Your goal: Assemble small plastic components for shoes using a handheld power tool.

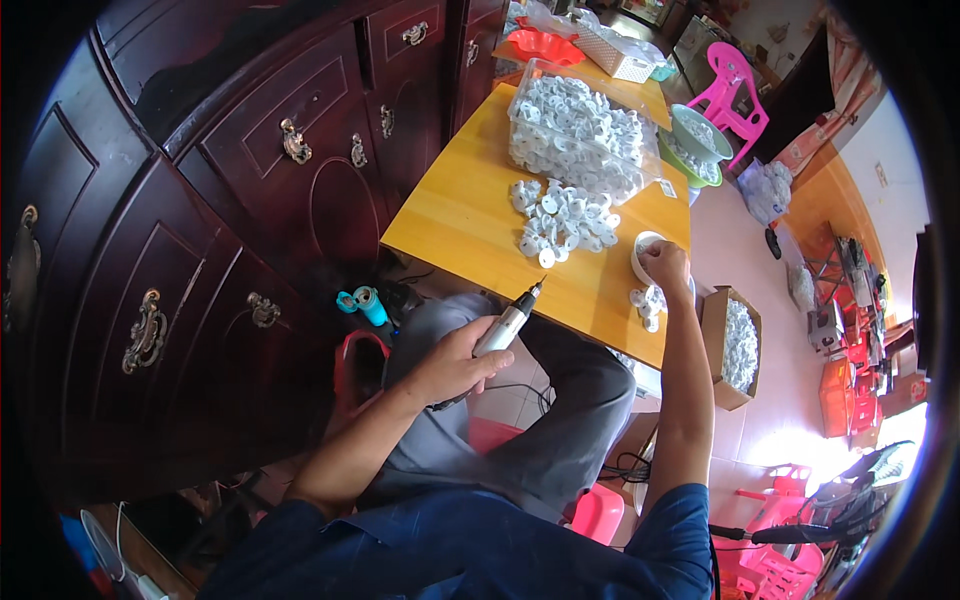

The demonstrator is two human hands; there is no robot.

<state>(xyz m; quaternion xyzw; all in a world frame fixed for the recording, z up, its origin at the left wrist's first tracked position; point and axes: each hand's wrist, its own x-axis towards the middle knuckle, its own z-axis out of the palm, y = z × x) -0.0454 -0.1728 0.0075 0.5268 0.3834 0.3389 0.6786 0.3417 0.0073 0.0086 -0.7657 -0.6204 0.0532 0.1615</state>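
My left hand point(455, 365) is wrapped round an electric screwdriver point(505, 329) with a silver body and black nose. Its bit points up and away, near the table's front edge. My right hand point(668, 266) dips into a small white bowl point(642, 243) at the table's right side, fingers bent together; what they grip, if anything, is hidden. Just below that bowl sit a few white plastic parts point(649, 305). A loose pile of similar round white parts point(565, 222) lies mid-table, in front of a clear plastic bin point(655, 188) heaped with more of them.
The yellow wooden table point(450, 215) stands before my knees. Dark wooden cabinets point(240, 200) line the left. A cardboard box point(716, 335) of white parts rests on the floor at right; bowls point(700, 134) and a pink chair point(735, 95) stand beyond. A turquoise bottle point(370, 305) is by my left knee.
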